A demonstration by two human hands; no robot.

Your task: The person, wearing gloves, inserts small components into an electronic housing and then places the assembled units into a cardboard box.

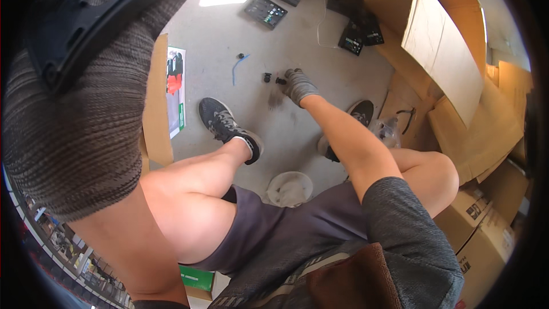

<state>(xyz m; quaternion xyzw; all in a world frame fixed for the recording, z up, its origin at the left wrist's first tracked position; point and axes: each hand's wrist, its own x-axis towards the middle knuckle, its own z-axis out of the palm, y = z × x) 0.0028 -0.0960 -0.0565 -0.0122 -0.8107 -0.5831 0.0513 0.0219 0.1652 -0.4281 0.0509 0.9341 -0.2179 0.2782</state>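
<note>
My left hand [86, 131], in a dark grey knitted glove, looms close at the upper left. It is closed on a black plastic part [74, 28] with round openings; the fingers are mostly hidden. Down at the floor between my shoes, my right hand [299, 86] wears a grey glove. Its fingers are curled, with a small black part [280, 81] at the fingertips. Another small black part [267, 78] lies just to the left. Farther left are a thin blue strip [235, 71] and a small black round piece [241, 55].
Several black plastic housings [266, 11] lie at the far side. Open cardboard boxes [446, 40] crowd the right, with a clear plastic bag [388, 131] beside my right shoe. A printed carton [157, 103] stands left. A round whitish object [290, 189] sits between my legs.
</note>
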